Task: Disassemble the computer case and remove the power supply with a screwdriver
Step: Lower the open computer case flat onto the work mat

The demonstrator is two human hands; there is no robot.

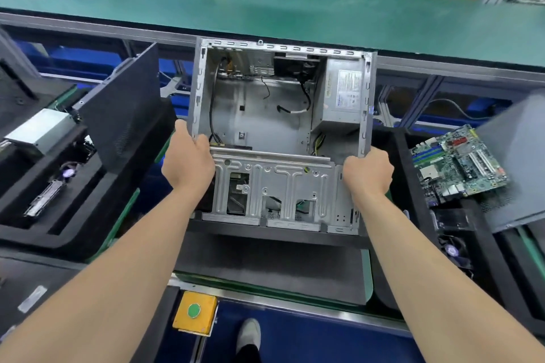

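- Case point(274, 186) is apparently being positioned; left hand point(188, 162) and right hand point(368, 174) are gripping its sides.
- PSU point(342, 97) is sitting in case's far-right corner; next move is likely requiring a screwdriver.

Silver-grey computer case point(283, 186) between left fingers point(203, 141) and right fingers point(379, 154), grey power supply point(331, 116) with white label point(349, 87) beyond the right fingers, green motherboard point(460, 162) to their right, teal-green bench point(295, 15) beyond.
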